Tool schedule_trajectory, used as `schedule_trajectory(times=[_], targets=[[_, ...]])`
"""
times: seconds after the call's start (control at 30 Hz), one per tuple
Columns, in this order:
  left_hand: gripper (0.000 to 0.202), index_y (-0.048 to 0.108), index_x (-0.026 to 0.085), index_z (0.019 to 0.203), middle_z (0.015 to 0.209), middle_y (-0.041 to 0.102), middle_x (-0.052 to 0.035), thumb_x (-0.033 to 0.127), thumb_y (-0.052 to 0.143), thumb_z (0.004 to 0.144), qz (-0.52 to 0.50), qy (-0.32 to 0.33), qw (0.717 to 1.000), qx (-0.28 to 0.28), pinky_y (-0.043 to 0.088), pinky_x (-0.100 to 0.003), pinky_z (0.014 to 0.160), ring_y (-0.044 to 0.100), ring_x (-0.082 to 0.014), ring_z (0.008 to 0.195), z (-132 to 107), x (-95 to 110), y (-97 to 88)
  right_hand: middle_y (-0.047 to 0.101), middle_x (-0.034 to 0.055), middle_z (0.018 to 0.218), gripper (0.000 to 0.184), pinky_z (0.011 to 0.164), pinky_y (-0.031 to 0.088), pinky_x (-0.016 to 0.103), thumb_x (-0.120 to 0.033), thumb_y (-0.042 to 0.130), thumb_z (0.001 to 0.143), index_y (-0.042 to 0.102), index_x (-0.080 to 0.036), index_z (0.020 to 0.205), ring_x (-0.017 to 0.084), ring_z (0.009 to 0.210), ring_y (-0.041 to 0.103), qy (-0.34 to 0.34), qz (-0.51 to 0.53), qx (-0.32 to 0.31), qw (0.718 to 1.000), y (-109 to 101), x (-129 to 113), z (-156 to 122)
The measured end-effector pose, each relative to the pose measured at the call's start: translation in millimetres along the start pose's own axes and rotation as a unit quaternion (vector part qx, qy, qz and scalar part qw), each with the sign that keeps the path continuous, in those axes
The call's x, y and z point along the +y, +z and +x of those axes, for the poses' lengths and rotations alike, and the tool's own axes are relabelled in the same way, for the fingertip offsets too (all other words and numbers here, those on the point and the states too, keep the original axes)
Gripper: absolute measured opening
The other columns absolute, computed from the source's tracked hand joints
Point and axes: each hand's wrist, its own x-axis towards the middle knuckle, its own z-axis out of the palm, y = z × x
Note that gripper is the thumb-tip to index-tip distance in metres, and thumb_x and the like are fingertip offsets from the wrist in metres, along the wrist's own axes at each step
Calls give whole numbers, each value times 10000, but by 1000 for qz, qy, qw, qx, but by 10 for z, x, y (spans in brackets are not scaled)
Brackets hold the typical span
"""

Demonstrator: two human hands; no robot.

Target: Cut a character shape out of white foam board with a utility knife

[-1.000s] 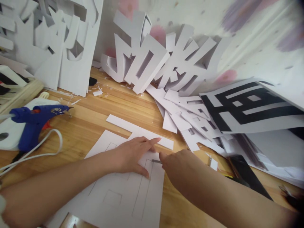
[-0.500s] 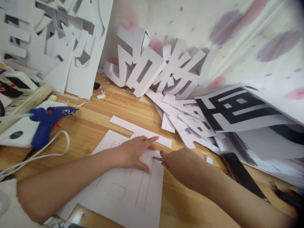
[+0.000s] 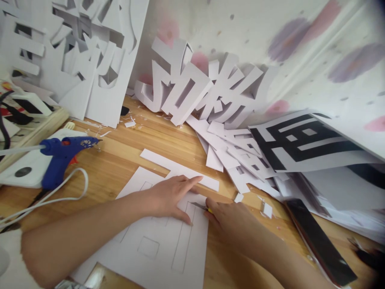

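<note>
A white board (image 3: 135,271) with pencilled rectangles lies flat on the wooden table. Across its upper part my left hand (image 3: 171,198) rests with the fingers spread, the thumb beside a long drawn strip. My right hand (image 3: 225,214) is closed round a craft knife (image 3: 198,205) with a bit of yellow at its handle. The blade's tip points at the top end of that strip; whether it touches the board I cannot tell. Just behind the left hand lies a flat T-shaped white piece (image 3: 180,168), partly covered by the hand.
A blue glue gun (image 3: 61,158) with a white cord sits at left. White three-dimensional characters (image 3: 186,92) lean against the wall, with flat cut pieces (image 3: 216,144) before them. Printed black-on-white sheets (image 3: 288,160) and a long dark bar (image 3: 320,241) lie at right.
My right hand and the knife have shifted slightly down and right, and the blade is more exposed. A small white scrap now shows beyond the right hand. The left hand holds its place on the board.
</note>
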Motion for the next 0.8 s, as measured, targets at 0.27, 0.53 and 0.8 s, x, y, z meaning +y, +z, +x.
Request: schedule_trajectory(times=[0.27,0.53,0.8], targets=[[1051,106,172,1414,1246,523,-77,411,757,624,0,1,1000,-6,297,-373,967,373,-252,1159,7,38,-31,410,-65,480,124,389,109,271,-150,421,833,468,-206,732,86,317,310,-16,-21,2,1000,-10,11,27],[1071,128,251,1412,1217,547,-29,493,754,577,-10,-18,1000,-3,311,-397,938,374,-273,1158,58,16,-12,506,-11,578,188,354,147,259,-155,673,604,570,-167,761,78,351,351,-85,-104,-100,986,-376,-105,133],[1019,125,258,1407,1260,514,-28,506,724,621,2,-13,1000,-9,301,-381,948,369,-266,1168,24,14,-31,484,-61,484,91,364,116,261,-120,495,773,484,-209,786,119,355,416,-76,-39,-55,995,-171,58,117]])
